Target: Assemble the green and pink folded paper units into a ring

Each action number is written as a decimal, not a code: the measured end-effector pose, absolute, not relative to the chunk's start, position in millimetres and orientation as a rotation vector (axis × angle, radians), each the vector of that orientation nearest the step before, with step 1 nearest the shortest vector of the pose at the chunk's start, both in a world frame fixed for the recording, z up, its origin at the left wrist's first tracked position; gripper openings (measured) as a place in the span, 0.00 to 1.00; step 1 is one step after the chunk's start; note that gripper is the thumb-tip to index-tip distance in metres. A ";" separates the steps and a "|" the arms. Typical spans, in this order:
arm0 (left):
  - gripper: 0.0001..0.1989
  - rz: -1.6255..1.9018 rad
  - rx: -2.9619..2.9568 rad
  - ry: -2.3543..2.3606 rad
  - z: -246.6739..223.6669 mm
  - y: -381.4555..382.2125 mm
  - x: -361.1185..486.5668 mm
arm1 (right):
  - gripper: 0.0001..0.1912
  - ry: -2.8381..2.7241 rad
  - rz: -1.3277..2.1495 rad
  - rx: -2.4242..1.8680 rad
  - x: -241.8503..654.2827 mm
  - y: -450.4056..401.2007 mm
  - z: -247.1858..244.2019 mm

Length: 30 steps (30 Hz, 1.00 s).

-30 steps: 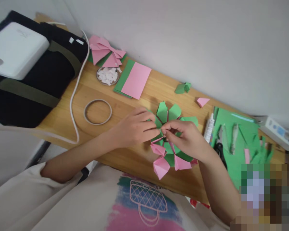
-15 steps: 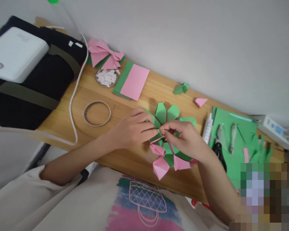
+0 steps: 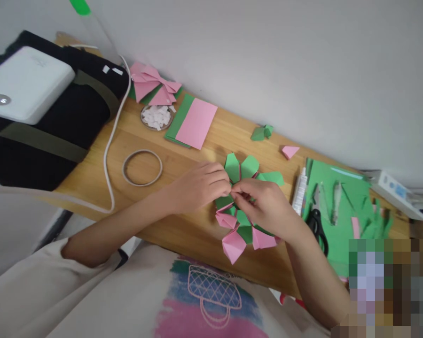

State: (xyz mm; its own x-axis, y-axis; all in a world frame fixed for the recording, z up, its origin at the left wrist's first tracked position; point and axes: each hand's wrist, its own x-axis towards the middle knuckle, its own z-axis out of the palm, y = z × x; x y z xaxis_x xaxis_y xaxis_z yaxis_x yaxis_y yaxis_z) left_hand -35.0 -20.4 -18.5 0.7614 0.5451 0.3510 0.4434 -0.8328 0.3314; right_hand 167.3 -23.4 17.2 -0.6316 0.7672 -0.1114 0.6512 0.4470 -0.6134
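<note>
A folded paper flower (image 3: pixel 245 234) with green and pink petals lies on the wooden table, under both my hands. My left hand (image 3: pixel 202 185) reaches in from the left, its fingers curled closed at the flower's upper left petals. Thumb and forefinger of my right hand (image 3: pixel 264 202) are pinched together over the flower's middle, touching the left fingertips. Whatever small part they pinch is hidden, and my hands cover much of the centre. Pink folded petals stick out at the near side, green rounded ones at the far side.
A grey ring (image 3: pixel 142 167), a dish of white paper bits (image 3: pixel 157 117) and pink and green sheets (image 3: pixel 197 123) lie left. Scissors (image 3: pixel 316 220), a glue tube (image 3: pixel 299 190) and green paper (image 3: pixel 338 253) are right. A white cable (image 3: pixel 107 155) runs beside a black bag (image 3: pixel 56 136).
My left fingers have curled in closer against my right fingertips. The right hand keeps its pinch. The whole view has shifted slightly.
</note>
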 end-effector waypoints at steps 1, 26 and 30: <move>0.14 0.673 2.727 0.777 -20.3 -20.4 -34.5 | 0.08 -2.495 0.954 -1.253 167.7 -23.4 17.3; 0.04 0.962 1.574 2.157 -37.7 73.5 -148.2 | 0.11 -2.565 0.840 -1.259 165.2 -22.0 19.1; 0.13 0.867 1.851 2.031 -53.6 88.1 -169.1 | 0.10 -2.575 0.822 -1.289 164.5 -21.4 21.8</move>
State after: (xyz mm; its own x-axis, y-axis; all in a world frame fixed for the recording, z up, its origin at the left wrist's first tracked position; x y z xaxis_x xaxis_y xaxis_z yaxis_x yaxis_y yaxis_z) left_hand -169.1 88.1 -53.6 -0.1552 0.9677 0.1988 0.8129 0.0108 0.5824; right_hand 164.5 -21.4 21.8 -0.6206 0.7765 -0.1092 0.6961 0.4815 -0.5325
